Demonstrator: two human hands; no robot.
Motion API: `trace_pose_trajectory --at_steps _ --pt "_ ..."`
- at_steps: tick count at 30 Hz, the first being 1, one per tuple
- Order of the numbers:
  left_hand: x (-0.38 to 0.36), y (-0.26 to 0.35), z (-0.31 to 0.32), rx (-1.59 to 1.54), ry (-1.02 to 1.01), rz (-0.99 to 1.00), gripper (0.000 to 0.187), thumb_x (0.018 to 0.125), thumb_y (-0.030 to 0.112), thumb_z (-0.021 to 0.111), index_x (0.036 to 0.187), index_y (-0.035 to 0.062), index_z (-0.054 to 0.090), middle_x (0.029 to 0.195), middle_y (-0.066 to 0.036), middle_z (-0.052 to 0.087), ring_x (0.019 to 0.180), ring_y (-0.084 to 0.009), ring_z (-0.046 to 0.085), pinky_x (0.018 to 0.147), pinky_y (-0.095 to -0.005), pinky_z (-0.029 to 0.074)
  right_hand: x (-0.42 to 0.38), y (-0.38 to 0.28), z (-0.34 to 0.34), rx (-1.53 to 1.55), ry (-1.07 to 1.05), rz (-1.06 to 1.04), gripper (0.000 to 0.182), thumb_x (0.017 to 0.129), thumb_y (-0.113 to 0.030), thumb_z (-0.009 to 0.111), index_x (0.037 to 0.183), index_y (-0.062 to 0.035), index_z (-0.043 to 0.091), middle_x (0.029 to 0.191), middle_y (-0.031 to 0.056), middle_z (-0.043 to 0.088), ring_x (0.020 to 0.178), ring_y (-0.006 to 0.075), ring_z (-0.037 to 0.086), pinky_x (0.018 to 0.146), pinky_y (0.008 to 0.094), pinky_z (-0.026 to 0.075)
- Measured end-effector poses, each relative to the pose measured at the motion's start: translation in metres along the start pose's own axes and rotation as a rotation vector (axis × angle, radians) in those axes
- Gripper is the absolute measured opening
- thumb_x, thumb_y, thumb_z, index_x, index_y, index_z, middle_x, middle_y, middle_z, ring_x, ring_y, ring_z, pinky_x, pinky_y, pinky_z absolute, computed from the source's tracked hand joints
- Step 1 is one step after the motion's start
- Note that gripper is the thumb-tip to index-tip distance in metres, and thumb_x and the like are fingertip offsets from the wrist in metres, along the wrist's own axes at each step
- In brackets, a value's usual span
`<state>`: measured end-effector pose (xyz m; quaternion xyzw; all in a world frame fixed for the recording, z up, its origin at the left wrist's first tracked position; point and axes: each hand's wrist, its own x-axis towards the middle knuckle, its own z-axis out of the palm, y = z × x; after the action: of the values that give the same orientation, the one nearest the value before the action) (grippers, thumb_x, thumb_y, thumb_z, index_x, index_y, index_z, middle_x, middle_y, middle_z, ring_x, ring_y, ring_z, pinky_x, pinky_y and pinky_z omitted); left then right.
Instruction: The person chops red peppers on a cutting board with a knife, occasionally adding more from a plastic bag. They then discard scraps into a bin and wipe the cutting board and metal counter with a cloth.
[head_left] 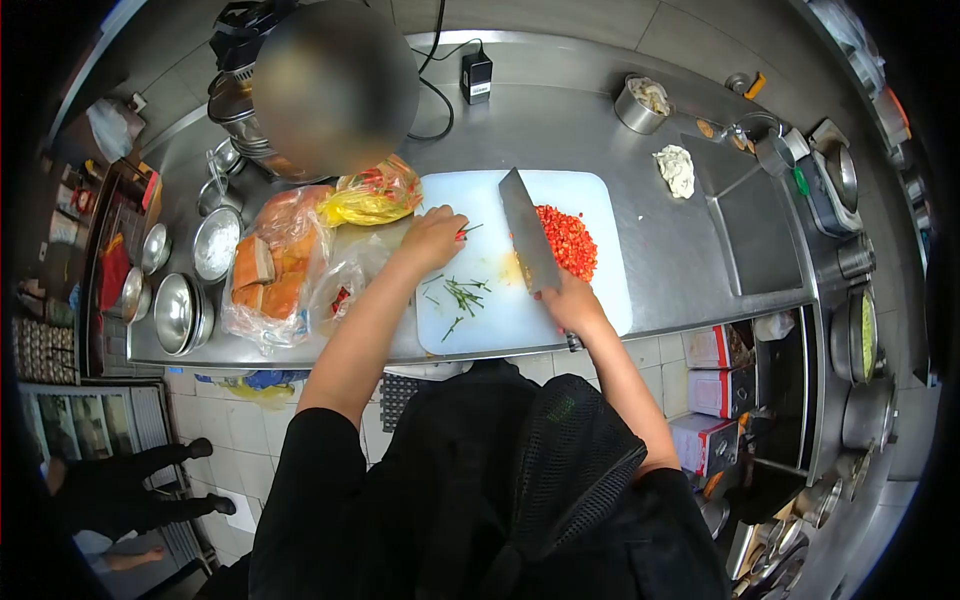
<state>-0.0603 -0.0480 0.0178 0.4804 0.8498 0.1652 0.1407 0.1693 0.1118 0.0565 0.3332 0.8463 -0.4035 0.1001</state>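
right hand [572, 303] wrapped round cleaver [532, 232] handle, blade pointing to white board [480, 195]'s far edge, leaning left, left hand [437, 236] curled over left edge, hold unclear, steel counter [560, 110], tiled floor [232, 427]

I wear a black top [430, 480] with short sleeves [318, 460] that leave my forearms bare, black mesh [575, 470] (faintly marked with green) at my front, my fingers [455, 222] ungloved.

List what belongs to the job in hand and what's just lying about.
In the job:
- cleaver, in the right hand
- board
- chopped red pieces
- green bits
- probably the yellow bag; red shows inside

Apparently lying about:
- black box
- white lump
- bowls
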Motion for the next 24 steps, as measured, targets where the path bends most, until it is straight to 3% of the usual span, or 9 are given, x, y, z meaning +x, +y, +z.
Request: trace_pose_trajectory --at_steps 3,5,7,11,13,18,20,24 --pt "-0.013 0.004 -0.010 0.060 0.050 0.036 0.048 0.080 0.025 0.071 0.124 0.0104 0.058 0.117 -0.009 0.058 0.117 -0.0284 0.052 0.099 -0.0418 0.040 -0.001 -0.003 -0.001 0.021 -0.015 0.030 0.041 0.091 -0.023 0.051 0.117 0.0074 0.053 0.073 0.0214 0.066 0.051 0.0280 0.064 0.059 0.0400 0.054" --pt "-0.019 0.001 -0.011 0.039 0.060 0.034 0.053 0.078 0.026 0.073 0.126 0.0097 0.057 0.121 -0.009 0.057 0.120 -0.0278 0.051 0.100 -0.0424 0.039 -0.001 -0.003 0.001 0.070 0.031 0.047 0.027 0.086 -0.019 0.053 0.105 -0.0027 0.063 0.067 0.0124 0.064 0.042 0.0209 0.056 0.049 0.0368 0.047" --pt "-0.024 -0.006 -0.010 0.022 0.220 0.079 0.047 0.078 0.025 0.073 0.120 0.0073 0.061 0.120 -0.009 0.060 0.120 -0.0279 0.052 0.097 -0.0407 0.041 -0.003 -0.005 0.000 0.086 0.026 0.047 0.027 0.087 -0.019 0.053 0.105 -0.0027 0.063 0.068 0.0121 0.064 0.042 0.0205 0.056 0.049 0.0366 0.047" --pt "-0.021 -0.014 -0.014 -0.145 0.221 -0.041 0.033 0.080 0.024 0.070 0.109 0.0084 0.066 0.112 -0.008 0.062 0.114 -0.0269 0.053 0.093 -0.0433 0.042 -0.003 -0.005 -0.001 0.100 0.015 0.043 0.026 0.087 -0.019 0.052 0.105 -0.0026 0.063 0.069 0.0112 0.065 0.043 0.0194 0.055 0.048 0.0354 0.047" --pt "-0.019 -0.002 -0.021 -0.055 0.169 0.013 0.023 0.080 0.021 0.070 0.098 0.0062 0.069 0.100 -0.009 0.064 0.104 -0.0287 0.057 0.089 -0.0404 0.045 -0.002 -0.004 -0.001 0.107 0.014 0.038 0.026 0.087 -0.019 0.052 0.104 -0.0025 0.063 0.069 0.0111 0.065 0.043 0.0194 0.055 0.048 0.0352 0.046" --pt "-0.009 0.009 -0.004 0.135 0.181 0.093 0.018 0.081 0.021 0.068 0.092 0.0075 0.069 0.096 -0.008 0.063 0.101 -0.0271 0.057 0.086 -0.0405 0.045 0.001 0.002 0.001 0.113 0.039 0.024 0.026 0.087 -0.019 0.053 0.104 -0.0020 0.063 0.068 0.0111 0.064 0.043 0.0196 0.056 0.047 0.0353 0.047" --pt "-0.005 0.010 -0.002 0.179 0.130 0.074 0.017 0.081 0.021 0.068 0.092 0.0080 0.069 0.095 -0.007 0.062 0.101 -0.0264 0.057 0.086 -0.0400 0.045 -0.003 -0.004 -0.003 0.058 -0.024 0.035 0.037 0.091 -0.021 0.052 0.119 0.0032 0.054 0.079 0.0196 0.067 0.048 0.0256 0.062 0.057 0.0383 0.053" --pt "-0.001 0.005 -0.007 0.120 0.205 0.111 0.017 0.081 0.020 0.067 0.091 0.0064 0.068 0.090 -0.009 0.064 0.094 -0.0282 0.060 0.082 -0.0420 0.047 -0.005 -0.005 -0.004 0.058 -0.022 0.043 0.037 0.091 -0.021 0.052 0.119 0.0040 0.053 0.081 0.0196 0.068 0.049 0.0256 0.062 0.057 0.0386 0.054"
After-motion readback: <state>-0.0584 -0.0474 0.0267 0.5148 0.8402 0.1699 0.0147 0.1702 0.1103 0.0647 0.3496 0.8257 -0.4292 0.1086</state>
